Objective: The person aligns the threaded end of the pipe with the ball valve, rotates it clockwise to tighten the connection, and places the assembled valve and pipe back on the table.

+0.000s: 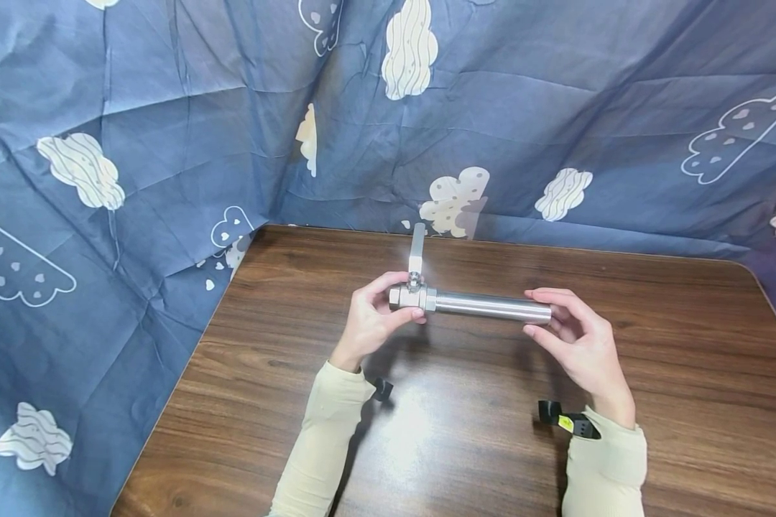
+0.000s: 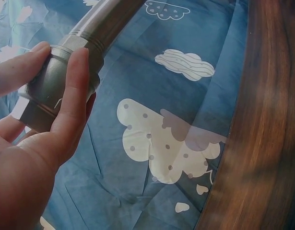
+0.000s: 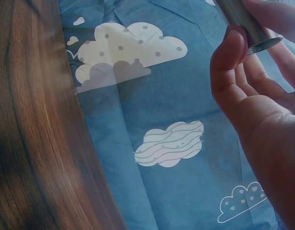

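A silvery ball valve (image 1: 413,296) with a flat lever handle (image 1: 417,248) is joined end to end with a smooth metal pipe (image 1: 485,306). My left hand (image 1: 370,321) grips the valve body between thumb and fingers, with the lever pointing away toward the back. At the pipe's far right end, my right hand (image 1: 585,345) pinches it with thumb and fingertips. In the left wrist view the hexagonal valve body (image 2: 51,91) lies between the fingers. The open pipe end (image 3: 265,44) shows in the right wrist view. Both pieces are held above the table.
A brown wood-grain table (image 1: 246,431) lies below the hands. Behind it and along its left side hangs a blue curtain (image 1: 187,143) with cloud prints. Black wrist cameras (image 1: 550,413) are worn at both sleeves.
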{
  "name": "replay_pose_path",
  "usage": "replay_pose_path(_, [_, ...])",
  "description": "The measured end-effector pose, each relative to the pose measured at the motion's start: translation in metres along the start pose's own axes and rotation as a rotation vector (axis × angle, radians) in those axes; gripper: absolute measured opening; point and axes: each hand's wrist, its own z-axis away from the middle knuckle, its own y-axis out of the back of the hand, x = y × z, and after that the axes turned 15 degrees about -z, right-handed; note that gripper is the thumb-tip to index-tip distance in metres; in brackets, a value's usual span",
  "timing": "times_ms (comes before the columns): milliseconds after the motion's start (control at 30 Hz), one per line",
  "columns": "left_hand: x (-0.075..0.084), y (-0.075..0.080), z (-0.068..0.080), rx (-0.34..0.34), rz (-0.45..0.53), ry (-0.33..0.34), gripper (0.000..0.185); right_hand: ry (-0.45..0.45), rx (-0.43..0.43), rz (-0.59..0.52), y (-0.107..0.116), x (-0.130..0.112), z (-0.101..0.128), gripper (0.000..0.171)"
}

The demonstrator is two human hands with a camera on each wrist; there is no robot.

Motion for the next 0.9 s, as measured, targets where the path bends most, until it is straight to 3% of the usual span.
replay_pose_path(467, [0.0006, 0.0007, 0.0003, -0.005, -0.001, 0.011, 0.051, -0.016, 0.022, 0.046, -0.0015, -0.0016, -0.0002, 0.051])
replay_pose_path(900, [0.0005, 0.0012, 0.0004, -0.006, -0.006, 0.021, 0.052, 0.042, -0.006, -0.032, -0.0021, -0.0001, 0.0003, 0.049])
